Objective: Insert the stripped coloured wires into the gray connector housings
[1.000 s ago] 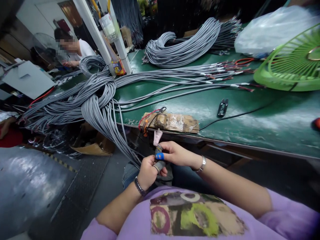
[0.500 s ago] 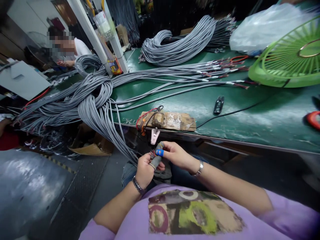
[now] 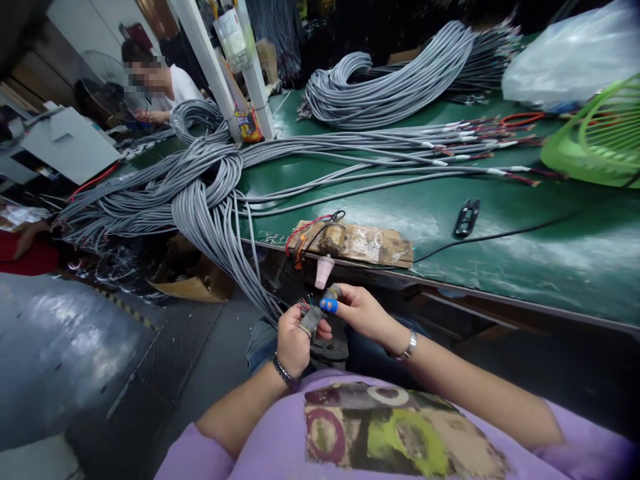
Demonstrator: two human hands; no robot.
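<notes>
Below the table edge, my left hand [image 3: 293,343] is closed round the end of a grey cable [image 3: 260,293] that hangs down from the green table [image 3: 500,240]; thin coloured wires fan out at the cable's tip. My right hand [image 3: 363,311] pinches at those wire ends, a blue finger cot [image 3: 329,306] on one fingertip and grey tape on others. Just above the hands a wooden block [image 3: 360,243] with red and black wires and a pale clip [image 3: 324,271] sits at the table edge.
Large bundles of grey cables [image 3: 200,193] drape across the table and off its left side; another coil [image 3: 390,93] lies at the back. Black snips [image 3: 466,218], a green fan [image 3: 595,133] and a plastic bag [image 3: 570,60] lie right. Another person [image 3: 165,87] works far left.
Both hands stay together on the cable end, shifting only slightly; the fingers keep working at the wire tips. The view has swung a little to the left.
</notes>
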